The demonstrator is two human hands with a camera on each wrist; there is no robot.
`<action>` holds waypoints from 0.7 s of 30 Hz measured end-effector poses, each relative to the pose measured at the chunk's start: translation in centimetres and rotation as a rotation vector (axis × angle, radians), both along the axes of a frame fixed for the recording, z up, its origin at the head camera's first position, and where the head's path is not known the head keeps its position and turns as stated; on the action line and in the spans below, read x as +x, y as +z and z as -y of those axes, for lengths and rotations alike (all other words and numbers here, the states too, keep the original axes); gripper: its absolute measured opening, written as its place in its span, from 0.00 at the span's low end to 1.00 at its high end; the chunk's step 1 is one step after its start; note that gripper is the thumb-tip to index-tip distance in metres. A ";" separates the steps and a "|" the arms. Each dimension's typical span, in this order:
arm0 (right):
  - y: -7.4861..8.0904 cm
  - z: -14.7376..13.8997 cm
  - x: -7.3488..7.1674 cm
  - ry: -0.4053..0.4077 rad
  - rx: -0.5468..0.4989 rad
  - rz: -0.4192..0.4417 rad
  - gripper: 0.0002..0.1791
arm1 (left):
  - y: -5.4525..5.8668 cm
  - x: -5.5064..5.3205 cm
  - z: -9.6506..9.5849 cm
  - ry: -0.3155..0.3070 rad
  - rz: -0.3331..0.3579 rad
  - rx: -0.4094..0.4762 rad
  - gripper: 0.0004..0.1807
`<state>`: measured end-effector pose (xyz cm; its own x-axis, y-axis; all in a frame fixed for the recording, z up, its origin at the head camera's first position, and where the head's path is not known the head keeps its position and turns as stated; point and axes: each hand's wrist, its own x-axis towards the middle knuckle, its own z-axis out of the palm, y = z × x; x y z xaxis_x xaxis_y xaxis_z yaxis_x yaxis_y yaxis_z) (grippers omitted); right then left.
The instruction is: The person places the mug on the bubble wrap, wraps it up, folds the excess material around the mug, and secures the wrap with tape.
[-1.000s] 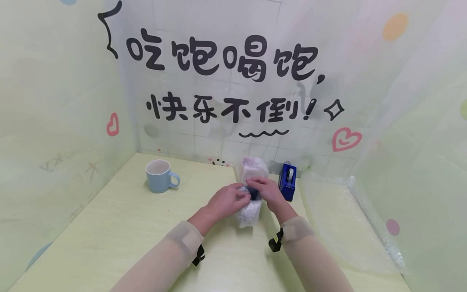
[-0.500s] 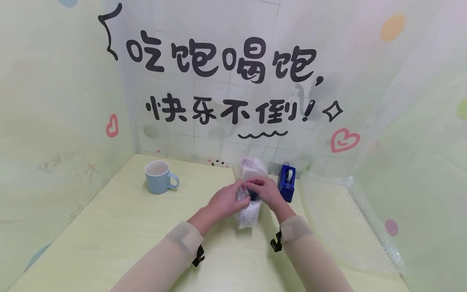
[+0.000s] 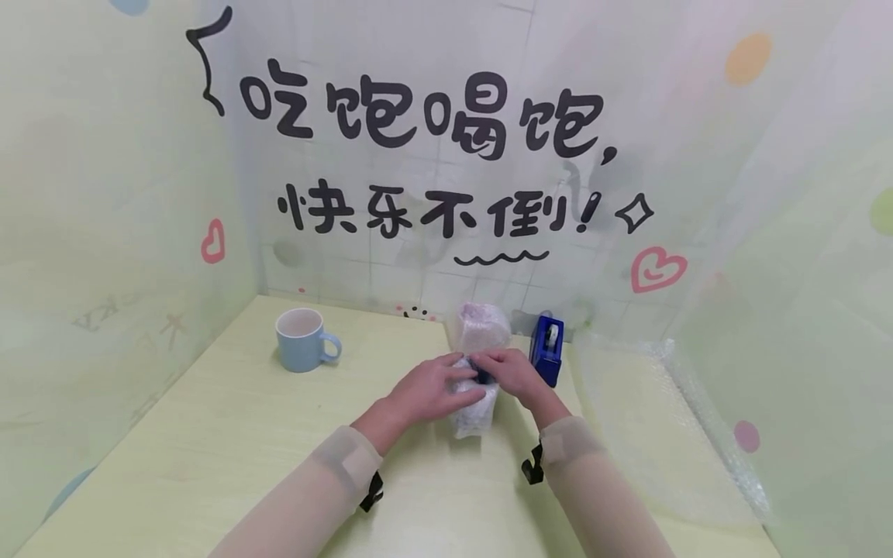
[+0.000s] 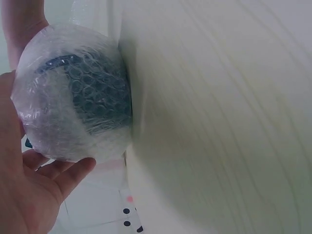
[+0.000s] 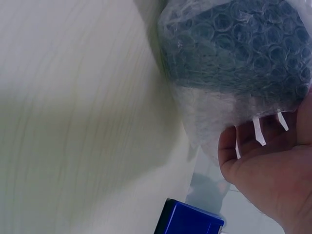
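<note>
A dark blue rounded thing (image 4: 97,92) shows through several layers of bubble wrap (image 5: 195,107); its kind is blurred by the film. The bundle stands on the table, its wrap ends (image 3: 481,329) sticking out at the back and front. My left hand (image 3: 432,390) lies along its left side, fingers fairly straight and thumb spread apart; in the left wrist view, the fingertips (image 4: 85,168) touch the wrap. From the right, my right hand (image 3: 512,373) bends its fingers over the upper part of the bundle and holds the wrap at the dark opening.
A light blue mug (image 3: 301,349) stands at the back left of the pale table (image 3: 230,449). Just right of the bundle is a blue tape dispenser (image 3: 547,353). A bubble wrap sheet (image 3: 663,426) lies along the right side. Printed curtains (image 3: 391,271) close off the back and sides.
My left fingers and thumb have spread apart from a closer grip near the right fingertips. My right hand has dropped slightly at the bundle's top. The mug and dispenser have stayed put.
</note>
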<state>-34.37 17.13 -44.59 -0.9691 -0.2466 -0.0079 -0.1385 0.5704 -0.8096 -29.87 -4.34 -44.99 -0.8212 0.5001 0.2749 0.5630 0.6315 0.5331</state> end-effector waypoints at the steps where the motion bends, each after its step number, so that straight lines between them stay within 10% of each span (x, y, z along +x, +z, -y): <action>1: 0.0 0.0 0.0 0.002 -0.002 -0.001 0.21 | 0.1 0.0 0.0 -0.004 0.006 0.008 0.29; 21: -0.9 0.0 0.1 -0.037 -0.053 0.016 0.23 | 0.0 0.3 -0.1 -0.020 0.034 0.026 0.25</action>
<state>-34.27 17.18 -45.44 -0.9775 -0.2107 -0.0119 -0.1043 0.5312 -0.8408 -29.61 -4.26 -44.94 -0.8199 0.5097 0.2607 0.5571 0.6056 0.5682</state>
